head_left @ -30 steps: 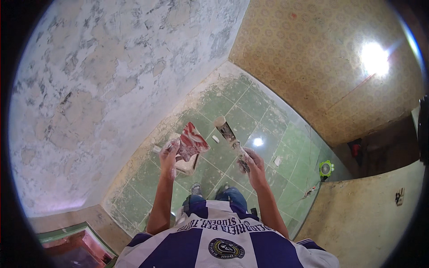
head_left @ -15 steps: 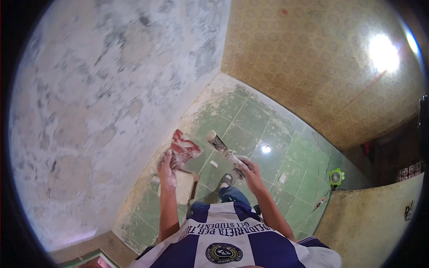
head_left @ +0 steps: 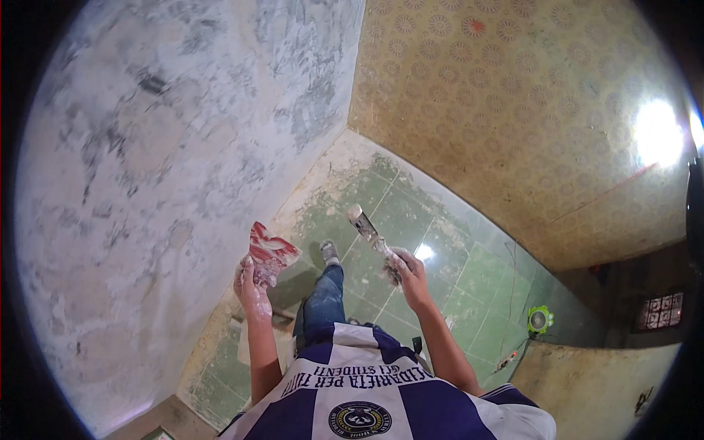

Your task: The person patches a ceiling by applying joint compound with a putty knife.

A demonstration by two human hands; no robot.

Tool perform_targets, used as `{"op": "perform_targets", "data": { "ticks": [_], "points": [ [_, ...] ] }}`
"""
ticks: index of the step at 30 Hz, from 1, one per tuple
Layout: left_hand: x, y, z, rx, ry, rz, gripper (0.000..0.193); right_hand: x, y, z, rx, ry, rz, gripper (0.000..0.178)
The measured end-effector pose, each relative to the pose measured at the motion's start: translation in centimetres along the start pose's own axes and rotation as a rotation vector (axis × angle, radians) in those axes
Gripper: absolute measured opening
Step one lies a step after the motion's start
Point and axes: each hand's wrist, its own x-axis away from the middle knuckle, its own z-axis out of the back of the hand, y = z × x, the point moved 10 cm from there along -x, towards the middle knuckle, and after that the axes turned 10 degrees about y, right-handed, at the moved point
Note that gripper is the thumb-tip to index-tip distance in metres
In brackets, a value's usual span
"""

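My left hand (head_left: 252,292) is closed on the lower edge of a red, floppy-looking piece (head_left: 270,251) smeared with white paste; its exact kind is unclear. My right hand (head_left: 408,277) grips the handle of a putty knife (head_left: 367,229), whose blade points up and to the left with a white lump at its tip. White paste coats the handle and the fingers of both hands. A gap separates the knife from the red piece. To the left rises a patchy white and grey wall (head_left: 147,183); neither hand touches it.
Green floor tiles (head_left: 414,202) with whitish residue lie below. A yellowish patterned wall (head_left: 484,110) meets the patchy one at a corner. A green fan-like device (head_left: 540,320) stands at the right. Behind my left forearm, a pale, brown-edged object (head_left: 282,341) is partly hidden.
One leg has stepped forward toward the corner. The red piece, still in my left hand, sits farther left in view. My right hand keeps its hold on the putty knife.
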Motion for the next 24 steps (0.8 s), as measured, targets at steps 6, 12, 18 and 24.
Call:
{"op": "perform_targets", "data": {
  "ticks": [6, 12, 18, 24],
  "points": [
    [-9.9, -4.9, -13.9, -0.003, -0.088, 0.103, 0.025, -14.6, -1.9, -1.1, 0.100, 0.053, 0.033, 0.034],
    [-17.8, -3.9, -31.8, -0.108, -0.168, 0.111, 0.019, -28.1, -9.4, -3.3, 0.033, 0.130, 0.129, 0.037],
    [-22.3, -4.7, -45.5, -0.010, -0.367, 0.118, 0.024, -38.6, -14.3, -5.8, -0.050, 0.046, 0.100, 0.036],
    [-23.7, -6.7, -55.1, -0.032, -0.438, 0.297, 0.027, -48.9, -20.4, -7.5, -0.100, -0.178, 0.299, 0.036]
  ]
}}
